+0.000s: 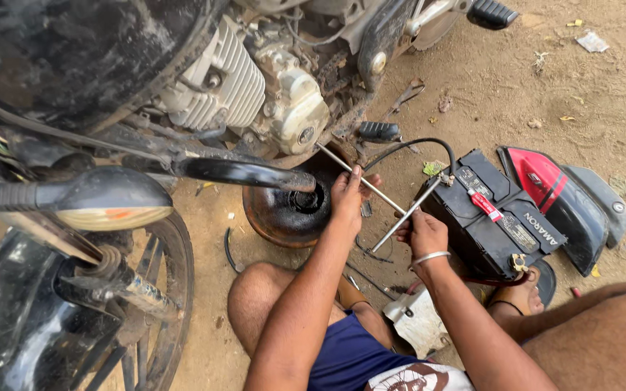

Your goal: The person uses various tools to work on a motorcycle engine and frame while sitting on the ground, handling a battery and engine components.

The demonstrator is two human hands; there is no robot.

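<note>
Left hand: my left hand (349, 194) reaches forward from the lower middle, forearm straight, fingers curled around a thin metal rod (360, 181) that runs up and left towards the engine.
Right hand: my right hand (423, 233) sits just right of the left one, wrist bent, a silver bangle (430, 256) on it; fingers closed on a second metal rod (407, 214), which slants up to the right.
Rods: I see the two crossing between my hands, close to the fingertips; the second rod's far tip lies at a terminal of the black battery (493, 217).
Battery: on the dirt just right of my right hand, a black cable (407, 146) arching from its near corner.
Oil pan: a dark round pan (284, 213) lies under the engine, touching or just beside my left hand; I cannot tell which.
Motorcycle: engine (255, 87) and exhaust pipe (244, 172) fill the upper left, the pipe crossing over the pan.
Around: a red and black side panel (559, 192) lies beyond the battery; the front wheel (146, 311) stands lower left; my knee (255, 297) sits below the pan.
</note>
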